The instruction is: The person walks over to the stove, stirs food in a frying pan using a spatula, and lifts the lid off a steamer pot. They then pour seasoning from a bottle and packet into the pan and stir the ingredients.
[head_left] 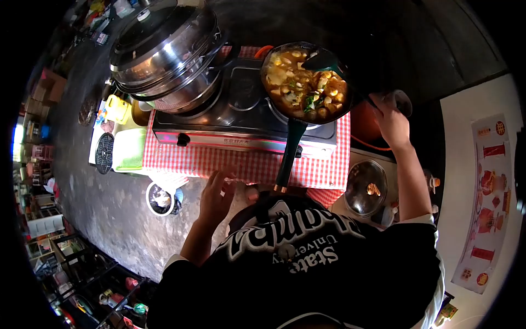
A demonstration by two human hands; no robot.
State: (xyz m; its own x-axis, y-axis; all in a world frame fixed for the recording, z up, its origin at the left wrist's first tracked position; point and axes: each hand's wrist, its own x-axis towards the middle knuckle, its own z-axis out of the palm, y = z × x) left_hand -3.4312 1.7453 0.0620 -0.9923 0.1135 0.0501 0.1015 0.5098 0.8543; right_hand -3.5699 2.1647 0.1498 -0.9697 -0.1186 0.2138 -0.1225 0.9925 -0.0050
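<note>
A pan [288, 159] of chunky stew in brown sauce [307, 85] sits on the right burner of a two-burner gas stove [244, 134], its green handle pointing toward my body. My right hand [390, 118], right of the pan, is closed on the handle of a dark green spatula [323, 62], whose head rests over the food near the pan's far side. Near the front edge of the checkered cloth, my left hand [218, 194] is raised with its fingers slightly apart, holding nothing, left of the pan handle and not touching it.
A large steamer pot [167, 57] stands on the left burner. Red-checkered cloth [241, 169] covers the table. A round glass lid [366, 188] lies at the right, below a reddish pot [368, 123]. A white bin [160, 198] is on the floor at the left.
</note>
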